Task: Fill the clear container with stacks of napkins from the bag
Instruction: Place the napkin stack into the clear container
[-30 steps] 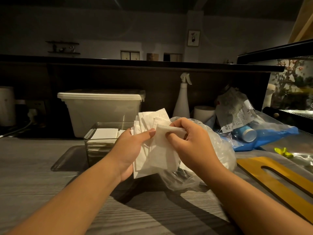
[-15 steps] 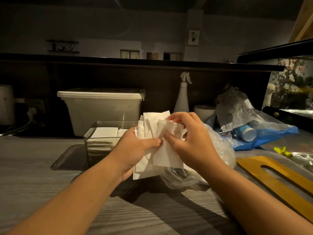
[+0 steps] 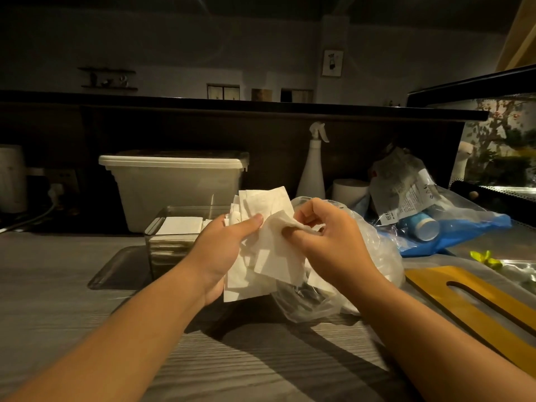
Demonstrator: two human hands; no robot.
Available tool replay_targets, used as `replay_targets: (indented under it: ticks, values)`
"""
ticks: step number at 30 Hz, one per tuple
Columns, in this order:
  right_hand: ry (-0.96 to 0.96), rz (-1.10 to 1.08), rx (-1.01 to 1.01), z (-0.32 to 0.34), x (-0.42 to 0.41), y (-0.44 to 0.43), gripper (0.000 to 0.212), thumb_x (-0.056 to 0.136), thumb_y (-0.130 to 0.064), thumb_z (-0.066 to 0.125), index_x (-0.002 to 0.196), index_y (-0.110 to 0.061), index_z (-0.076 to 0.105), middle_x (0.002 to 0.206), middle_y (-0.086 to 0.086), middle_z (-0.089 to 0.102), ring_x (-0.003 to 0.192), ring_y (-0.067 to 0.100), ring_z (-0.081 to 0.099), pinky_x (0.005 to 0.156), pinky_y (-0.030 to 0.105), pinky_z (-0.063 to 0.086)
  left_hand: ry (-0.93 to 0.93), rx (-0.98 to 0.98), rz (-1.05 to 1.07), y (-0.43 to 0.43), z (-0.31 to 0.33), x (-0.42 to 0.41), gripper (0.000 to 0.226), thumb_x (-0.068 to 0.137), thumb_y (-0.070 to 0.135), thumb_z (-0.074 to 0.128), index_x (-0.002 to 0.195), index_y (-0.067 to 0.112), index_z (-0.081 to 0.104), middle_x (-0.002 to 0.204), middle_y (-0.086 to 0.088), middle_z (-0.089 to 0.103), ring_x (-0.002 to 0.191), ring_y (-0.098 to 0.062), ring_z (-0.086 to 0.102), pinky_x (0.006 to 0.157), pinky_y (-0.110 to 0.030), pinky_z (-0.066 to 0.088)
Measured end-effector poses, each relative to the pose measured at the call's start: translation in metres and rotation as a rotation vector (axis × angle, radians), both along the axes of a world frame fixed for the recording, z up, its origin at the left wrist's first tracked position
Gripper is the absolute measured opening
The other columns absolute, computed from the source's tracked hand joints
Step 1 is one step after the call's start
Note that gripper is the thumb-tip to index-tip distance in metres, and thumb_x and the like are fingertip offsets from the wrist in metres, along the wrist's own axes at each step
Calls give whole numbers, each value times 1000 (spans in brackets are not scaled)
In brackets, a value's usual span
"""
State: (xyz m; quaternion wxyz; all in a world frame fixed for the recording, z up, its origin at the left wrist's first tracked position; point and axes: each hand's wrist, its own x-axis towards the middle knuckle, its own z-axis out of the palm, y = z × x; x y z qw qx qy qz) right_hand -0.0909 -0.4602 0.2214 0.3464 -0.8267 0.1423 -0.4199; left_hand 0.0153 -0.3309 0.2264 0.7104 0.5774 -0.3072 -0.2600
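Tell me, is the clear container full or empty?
Not empty: stacked napkins lie inside the container. The left hand hides its right side, so whether full, cannot tell.

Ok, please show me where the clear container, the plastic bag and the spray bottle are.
clear container [image 3: 169, 256]: head view, on its front wall.
plastic bag [image 3: 383, 256]: head view, on its crinkled right side.
spray bottle [image 3: 311, 178]: head view, on its white body.

- Between your left hand [image 3: 223, 250] and right hand [image 3: 327, 242], the napkins [image 3: 269, 250] are soft, matt white paper, lightly creased.
- Behind your right hand, the bag [image 3: 377, 256] is thin clear plastic, glossy and crinkled.
- Beyond your left hand, the container [image 3: 156, 256] has clear, shiny walls.
- Under your arms, the table [image 3: 58, 300] shows matt grey wood grain.
- Right of your right hand, the board [image 3: 493, 329] looks like smooth yellow wood.
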Motion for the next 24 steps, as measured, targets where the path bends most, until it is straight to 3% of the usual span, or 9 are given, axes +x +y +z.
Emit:
replay_targets:
  ticks: [5,8,10,13,16,18,21,24]
  values:
    - [-174,285,615,13,-6,-14,10,84,2,63,90,-5,67,87,7,70,86,27,67,77,38,58,35,-28,42,3,4,8,11,95,25,63,103,18,67,83,-4,77,72,-23,75,64,-37,58]
    - [-192,447,795,19,-11,-19,20,84,4,52,93,-6,66,91,10,67,84,25,65,68,34,59,39,-20,39,4,4,11,16,94,27,63,108,18,66,90,-6,77,80,-28,75,69,-41,59]
    - [-145,434,738,18,-12,-20,19,84,3,50,93,-7,63,92,10,64,85,26,62,64,29,55,10,6,16,5,3,11,18,95,30,62,110,21,66,88,-2,77,78,-24,75,66,-39,59]
    - [-41,353,594,14,-9,-25,17,84,2,55,96,-6,63,95,9,65,94,32,63,71,31,54,-38,26,-30,5,3,8,10,97,32,59,104,27,64,76,6,75,66,-12,73,54,-29,55]
    - [20,351,424,11,-7,-23,10,74,-8,65,83,-12,67,89,3,67,90,24,65,74,29,53,-67,48,-68,4,3,4,10,97,28,59,101,24,66,75,5,76,63,-12,73,50,-27,55]
    - [33,384,393,10,-6,-19,11,76,-7,67,80,-16,70,90,4,68,89,23,65,74,30,54,-78,67,-81,3,2,3,11,96,27,60,103,23,67,78,4,76,64,-13,73,50,-27,55]
    - [17,326,282,9,-4,-18,32,83,4,64,74,-26,72,87,1,68,86,24,65,67,26,51,-71,81,-74,1,1,3,12,95,26,62,106,23,67,80,2,77,66,-14,73,49,-27,55]
    - [-22,276,218,8,-3,-15,29,87,4,64,78,-22,72,88,-2,68,86,18,65,69,21,51,-65,79,-65,0,0,5,16,95,26,62,110,21,67,89,-4,77,74,-20,75,60,-35,57]
